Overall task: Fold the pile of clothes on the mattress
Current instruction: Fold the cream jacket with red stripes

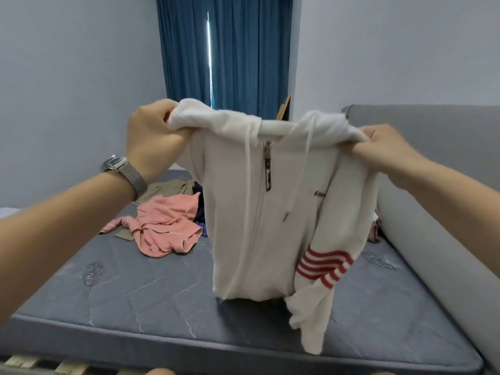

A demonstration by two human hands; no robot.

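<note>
A white zip-up hoodie (243, 226) hangs in the air over the grey mattress (121, 301), front facing me, zipper shut, drawstrings dangling. One sleeve with red stripes (324, 263) droops at its right. My left hand (154, 136) grips the left shoulder and my right hand (387, 150) grips the right shoulder, both at chest height. The hoodie's hem just touches the mattress. Behind it lies the pile: a pink garment (165, 228), an olive garment (167, 188) and something dark blue (200, 207), partly hidden by the hoodie.
A grey padded headboard (433, 212) runs along the mattress's right side. Blue curtains (227, 50) hang at the back wall. Wooden slats (65, 366) show below the mattress's near edge. A watch sits on my left wrist.
</note>
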